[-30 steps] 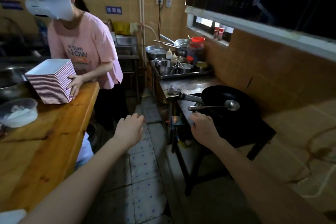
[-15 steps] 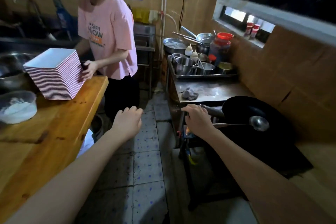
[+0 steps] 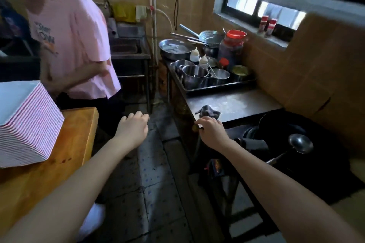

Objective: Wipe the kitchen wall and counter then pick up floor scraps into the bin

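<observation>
A crumpled dark grey rag [image 3: 208, 111] lies near the front edge of the steel counter [image 3: 237, 104]. My right hand [image 3: 212, 130] hovers just in front of the rag, fingers curled, holding nothing that I can see. My left hand [image 3: 133, 127] hangs over the tiled floor [image 3: 154, 183] in a loose fist, empty. The tan tiled wall [image 3: 308, 69] runs along the right behind the counter. No bin shows.
A black wok [image 3: 280, 126] with a steel ladle [image 3: 296, 144] sits right of my right hand. A tray of steel pots [image 3: 209, 77] and a red-lidded jar [image 3: 231, 47] crowd the counter's far end. A person in a pink shirt [image 3: 73, 45] stands ahead left. Stacked striped dishes [image 3: 25, 124] rest on the wooden table [image 3: 59, 154].
I have moved forward along the aisle. My right hand went from the wok handle toward the rag on the counter. The person let go of the dish stack.
</observation>
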`<state>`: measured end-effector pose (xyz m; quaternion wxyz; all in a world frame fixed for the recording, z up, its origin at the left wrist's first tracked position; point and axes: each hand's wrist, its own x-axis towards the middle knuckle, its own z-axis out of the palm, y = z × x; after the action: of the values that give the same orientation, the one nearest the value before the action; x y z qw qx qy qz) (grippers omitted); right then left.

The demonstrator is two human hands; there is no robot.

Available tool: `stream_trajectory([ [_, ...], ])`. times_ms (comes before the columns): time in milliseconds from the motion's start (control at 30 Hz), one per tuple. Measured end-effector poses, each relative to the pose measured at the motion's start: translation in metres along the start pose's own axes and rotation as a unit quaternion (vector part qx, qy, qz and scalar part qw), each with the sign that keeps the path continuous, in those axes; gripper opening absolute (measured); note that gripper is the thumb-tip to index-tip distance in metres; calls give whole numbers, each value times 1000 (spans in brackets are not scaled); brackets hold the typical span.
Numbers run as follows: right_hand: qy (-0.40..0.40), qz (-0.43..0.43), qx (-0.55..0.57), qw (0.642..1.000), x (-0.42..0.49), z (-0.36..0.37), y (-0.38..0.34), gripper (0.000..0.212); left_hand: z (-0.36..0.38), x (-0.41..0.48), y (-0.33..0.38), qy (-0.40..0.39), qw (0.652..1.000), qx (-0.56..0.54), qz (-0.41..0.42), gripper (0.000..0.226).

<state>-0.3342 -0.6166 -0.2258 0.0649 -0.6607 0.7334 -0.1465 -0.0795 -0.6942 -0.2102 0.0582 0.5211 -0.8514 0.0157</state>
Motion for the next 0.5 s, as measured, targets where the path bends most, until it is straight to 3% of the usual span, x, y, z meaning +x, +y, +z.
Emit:
stream_trajectory([
  [500,-15,155,-6,988,101,47,41,41,62,158,-16,-76,993,10,94,30],
])
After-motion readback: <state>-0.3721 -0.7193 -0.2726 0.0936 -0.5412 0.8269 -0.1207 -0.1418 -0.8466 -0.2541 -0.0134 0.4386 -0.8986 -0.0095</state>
